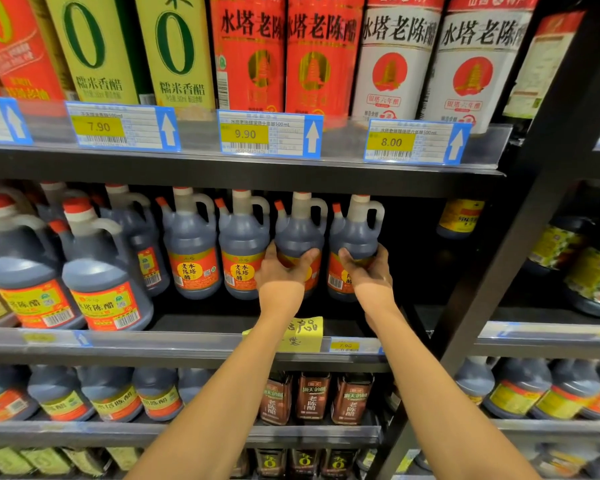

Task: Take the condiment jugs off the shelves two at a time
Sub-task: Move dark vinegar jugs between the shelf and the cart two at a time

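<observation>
A row of dark vinegar jugs with red caps, pale handles and orange labels stands on the middle shelf (187, 344). My left hand (284, 270) grips the body of one jug (300, 233), thumb on its right side. My right hand (366, 268) grips the rightmost jug (355, 230) next to it, fingers wrapped round its lower right. Both jugs stand upright at the back of the shelf. Two more of the same jugs (193, 244) (243, 244) stand just left of my left hand.
Larger jugs (101, 271) crowd the shelf's left front. Tall bottles (250, 53) fill the shelf above, behind price tags (267, 135). A black upright post (520, 237) bounds the right side. A yellow handwritten note (303, 332) hangs on the shelf edge. Lower shelves hold more jugs and pouches (312, 396).
</observation>
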The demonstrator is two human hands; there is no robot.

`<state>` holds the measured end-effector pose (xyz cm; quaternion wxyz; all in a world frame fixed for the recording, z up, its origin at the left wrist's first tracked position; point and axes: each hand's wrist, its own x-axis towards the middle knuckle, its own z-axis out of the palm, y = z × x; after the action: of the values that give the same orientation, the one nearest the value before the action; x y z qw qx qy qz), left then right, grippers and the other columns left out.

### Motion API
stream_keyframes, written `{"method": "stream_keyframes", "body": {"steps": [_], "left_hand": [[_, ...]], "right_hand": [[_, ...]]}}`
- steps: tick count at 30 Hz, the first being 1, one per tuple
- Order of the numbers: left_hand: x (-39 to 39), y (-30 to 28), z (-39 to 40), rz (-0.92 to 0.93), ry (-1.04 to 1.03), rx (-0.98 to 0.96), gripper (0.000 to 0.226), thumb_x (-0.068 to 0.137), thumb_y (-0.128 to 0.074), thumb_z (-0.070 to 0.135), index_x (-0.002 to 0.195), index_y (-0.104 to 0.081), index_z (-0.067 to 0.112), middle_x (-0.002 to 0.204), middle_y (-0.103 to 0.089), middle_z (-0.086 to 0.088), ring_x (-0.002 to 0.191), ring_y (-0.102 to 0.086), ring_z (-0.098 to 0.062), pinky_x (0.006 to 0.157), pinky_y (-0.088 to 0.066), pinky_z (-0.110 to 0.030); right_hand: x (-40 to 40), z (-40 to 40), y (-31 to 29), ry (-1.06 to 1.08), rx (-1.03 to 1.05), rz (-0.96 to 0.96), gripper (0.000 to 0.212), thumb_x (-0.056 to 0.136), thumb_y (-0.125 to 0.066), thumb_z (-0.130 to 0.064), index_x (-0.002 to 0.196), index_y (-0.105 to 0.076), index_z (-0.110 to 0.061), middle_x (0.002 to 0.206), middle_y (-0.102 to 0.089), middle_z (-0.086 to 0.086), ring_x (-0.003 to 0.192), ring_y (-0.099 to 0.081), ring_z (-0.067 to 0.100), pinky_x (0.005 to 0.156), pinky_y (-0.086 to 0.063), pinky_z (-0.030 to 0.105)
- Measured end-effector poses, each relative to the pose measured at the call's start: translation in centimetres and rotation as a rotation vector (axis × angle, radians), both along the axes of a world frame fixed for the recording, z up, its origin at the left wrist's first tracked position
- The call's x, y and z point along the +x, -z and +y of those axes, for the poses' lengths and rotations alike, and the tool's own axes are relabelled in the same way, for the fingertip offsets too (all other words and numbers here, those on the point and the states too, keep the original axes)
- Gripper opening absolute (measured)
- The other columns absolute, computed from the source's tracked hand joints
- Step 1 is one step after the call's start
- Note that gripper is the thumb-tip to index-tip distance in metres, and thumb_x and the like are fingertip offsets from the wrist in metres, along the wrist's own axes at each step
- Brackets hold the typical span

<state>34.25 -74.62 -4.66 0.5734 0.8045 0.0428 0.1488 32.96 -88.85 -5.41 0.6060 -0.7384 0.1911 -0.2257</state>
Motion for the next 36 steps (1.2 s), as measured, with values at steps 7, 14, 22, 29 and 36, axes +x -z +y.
{"method": "stream_keyframes", "body": {"steps": [7, 14, 22, 29, 36], "left_hand": [[-0.3, -0.3, -0.7, -0.006, 0.003, -0.003, 0.075, 0.084, -0.075, 0.051, 0.145, -0.05, 0.016, 0.139, -0.061, -0.007, 0.131, -0.053, -0.033, 0.101, -0.044, -0.037], [-0.3, -0.3, -0.7, -0.009, 0.017, -0.009, 0.074, 0.084, -0.075, 0.052, 0.145, -0.05, 0.017, 0.138, -0.062, -0.007, 0.13, -0.053, -0.034, 0.1, -0.044, -0.038], [0.0, -0.1, -0.6, -0.014, 0.004, -0.027, 0.075, 0.081, -0.077, 0.053, 0.141, -0.053, 0.016, 0.135, -0.064, -0.006, 0.128, -0.055, -0.032, 0.099, -0.045, -0.039], [0.0, -0.1, -0.4, -0.011, -0.004, -0.004, 0.072, 0.082, -0.077, 0.052, 0.139, -0.055, 0.014, 0.133, -0.065, -0.006, 0.126, -0.057, -0.031, 0.095, -0.045, -0.034], [-0.2, -0.2, -0.5, -0.026, 0.004, 0.003, 0.067, 0.084, -0.076, 0.047, 0.138, -0.055, 0.014, 0.132, -0.065, -0.006, 0.125, -0.057, -0.031, 0.088, -0.04, -0.026]], "right_hand": [[-0.2, -0.3, -0.1, -0.011, 0.034, -0.004, 0.067, 0.088, -0.077, -0.037, 0.144, -0.042, -0.024, 0.138, -0.06, 0.007, 0.128, -0.056, 0.032, 0.106, -0.049, 0.052], [-0.4, -0.6, -0.2, -0.011, 0.022, -0.005, 0.07, 0.089, -0.076, -0.039, 0.146, -0.04, -0.025, 0.141, -0.058, 0.007, 0.13, -0.055, 0.032, 0.106, -0.049, 0.051], [-0.6, -0.9, -0.1, -0.029, 0.031, -0.012, 0.069, 0.089, -0.075, -0.041, 0.147, -0.04, -0.025, 0.141, -0.058, 0.007, 0.131, -0.055, 0.032, 0.107, -0.049, 0.052], [-0.4, -0.9, 0.0, -0.024, 0.023, -0.003, 0.071, 0.088, -0.075, -0.043, 0.147, -0.039, -0.027, 0.141, -0.059, 0.006, 0.13, -0.055, 0.032, 0.106, -0.048, 0.054], [-0.4, -1.1, 0.2, -0.037, 0.043, -0.012, 0.076, 0.087, -0.076, -0.044, 0.15, -0.037, -0.029, 0.143, -0.057, 0.006, 0.133, -0.053, 0.032, 0.108, -0.047, 0.054]]}}
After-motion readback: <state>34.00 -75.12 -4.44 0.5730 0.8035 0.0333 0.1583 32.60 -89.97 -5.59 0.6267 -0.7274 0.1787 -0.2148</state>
